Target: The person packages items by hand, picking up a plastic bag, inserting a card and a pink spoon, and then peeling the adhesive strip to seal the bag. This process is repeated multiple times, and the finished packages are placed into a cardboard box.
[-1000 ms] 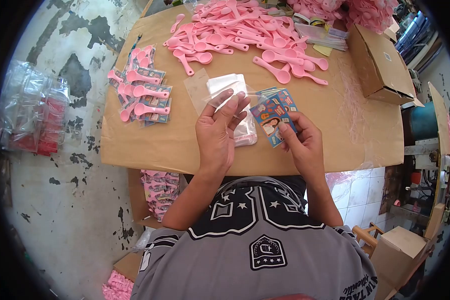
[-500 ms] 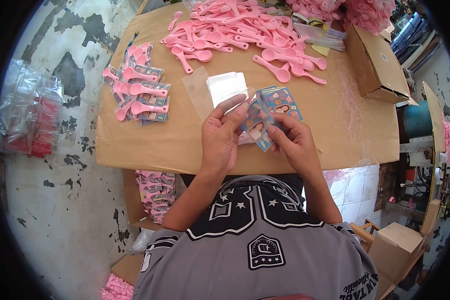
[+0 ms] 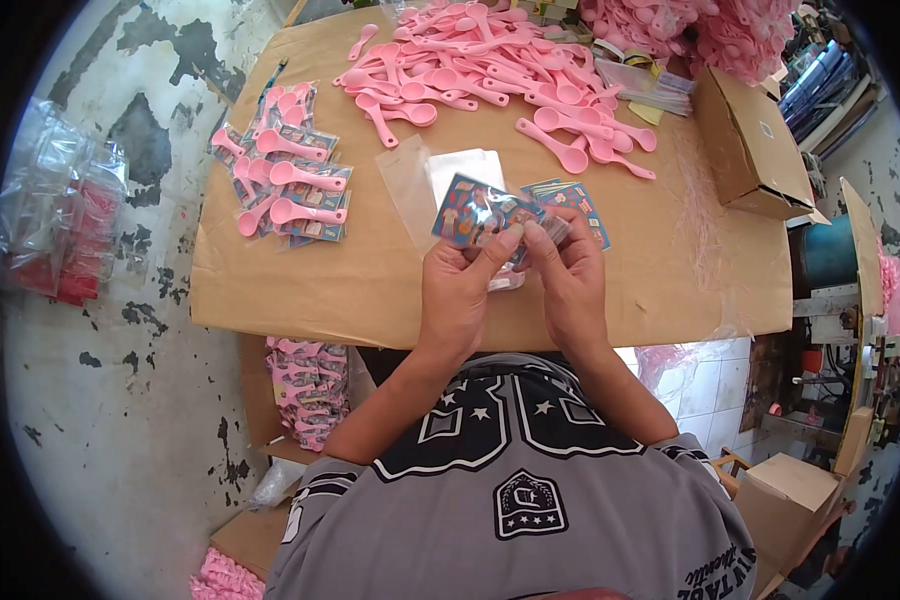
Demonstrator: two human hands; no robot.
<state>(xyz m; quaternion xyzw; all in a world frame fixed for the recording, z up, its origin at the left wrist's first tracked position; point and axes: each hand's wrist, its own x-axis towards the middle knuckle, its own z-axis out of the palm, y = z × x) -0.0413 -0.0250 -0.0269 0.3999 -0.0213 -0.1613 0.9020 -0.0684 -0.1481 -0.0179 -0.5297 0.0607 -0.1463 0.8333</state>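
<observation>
brown cardboard covers the low table (image 3: 320, 290), which stands on a floor of flaking paint. i see both hands raised just above its near middle. left hand (image 3: 458, 292) and right hand (image 3: 570, 285) meet at the fingertips (image 3: 511, 238), thumbs and forefingers clamped on the near right corner of a printed card (image 3: 473, 212) that seems to sit inside a clear sleeve. the card tilts up and away to the left, held by its edge, i judge, so the glossy film stays flat and the print stays uncovered.

just right of it, a small stack of cards (image 3: 582, 200) lies on the table, within easy reach of the right hand. under and beyond the card lies a pile of clear bags (image 3: 448, 168), flat and squared up. at the far side loose pink spoons (image 3: 480, 65) spread in a heap. at the far left, packed spoons (image 3: 290, 185) overlap in a neat fan, apart from the loose ones. a cardboard box (image 3: 755, 140) sits at the far right corner.
</observation>
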